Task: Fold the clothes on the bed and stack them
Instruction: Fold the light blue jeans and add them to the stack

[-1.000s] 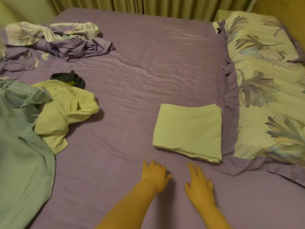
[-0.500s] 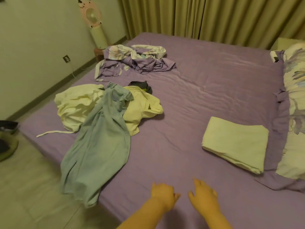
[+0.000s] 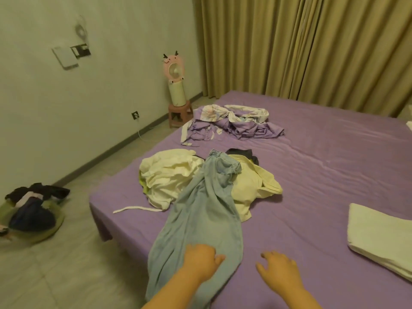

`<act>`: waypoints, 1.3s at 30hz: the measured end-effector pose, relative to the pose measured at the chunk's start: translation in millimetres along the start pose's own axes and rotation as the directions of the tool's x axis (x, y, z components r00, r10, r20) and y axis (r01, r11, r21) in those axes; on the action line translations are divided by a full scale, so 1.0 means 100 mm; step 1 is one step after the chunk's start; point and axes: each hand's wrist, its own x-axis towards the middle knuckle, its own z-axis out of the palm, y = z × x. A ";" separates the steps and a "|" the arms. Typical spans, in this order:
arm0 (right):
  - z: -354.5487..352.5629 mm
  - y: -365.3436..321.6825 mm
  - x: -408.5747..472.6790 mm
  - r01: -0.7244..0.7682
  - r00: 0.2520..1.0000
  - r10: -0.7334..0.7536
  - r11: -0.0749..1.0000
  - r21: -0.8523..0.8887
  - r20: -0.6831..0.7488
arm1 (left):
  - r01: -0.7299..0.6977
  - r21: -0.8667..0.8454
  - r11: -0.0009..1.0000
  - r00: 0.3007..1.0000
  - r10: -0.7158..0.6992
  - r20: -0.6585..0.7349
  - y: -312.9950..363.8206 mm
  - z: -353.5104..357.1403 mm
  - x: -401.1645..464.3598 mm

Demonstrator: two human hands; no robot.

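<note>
My left hand (image 3: pixel 201 262) hovers over the lower leg of the light blue jeans (image 3: pixel 200 217), fingers loosely bent and pinching nothing that I can see; whether the palm touches the denim I cannot tell. My right hand (image 3: pixel 278 267) hangs just beside the jeans' hem over the bare purple sheet of the bed (image 3: pixel 334 175), fingers relaxed and a little apart, empty. I judge this to be the reach for the next garment: one pale folded piece (image 3: pixel 379 237) already lies at my right, well apart from the heap, so the stack is only begun. The jeans run from my hands up the bed, their waistband lying across a cream garment (image 3: pixel 169 175) on the left and a pale yellow shirt (image 3: pixel 252 186) on the right, with a dark item (image 3: pixel 243 152) peeking out behind. Farther off sits a crumpled purple and floral bundle (image 3: pixel 231 123). Next I need both hands to grip the denim, draw it clear of the two garments under its waistband, and spread it flat on open sheet before folding; a careless tug would likely drag the yellow shirt along
</note>
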 end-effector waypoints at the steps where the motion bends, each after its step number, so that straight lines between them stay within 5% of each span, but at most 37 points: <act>1: -0.02 -0.23 0.07 0.006 1.000 -0.006 1.000 0.016 -0.013 | 0.000 0.000 1.000 1.000 0.000 -0.013 -0.24 -0.09 0.03; 12: -0.53 -1.42 0.83 0.034 0.993 -0.032 0.999 0.013 -0.112 | -0.042 0.062 0.997 0.985 0.052 -0.167 -1.56 -0.89 0.60; 31: -1.52 -1.09 3.13 0.019 1.000 -0.014 0.986 0.168 -0.028 | -0.263 -0.005 0.965 0.965 0.262 -0.029 -1.07 -2.08 2.76; 39: -1.42 -0.93 3.94 -0.129 0.992 0.126 0.970 0.207 0.025 | -0.325 0.057 0.944 0.944 0.327 -0.030 -1.08 -2.41 4.10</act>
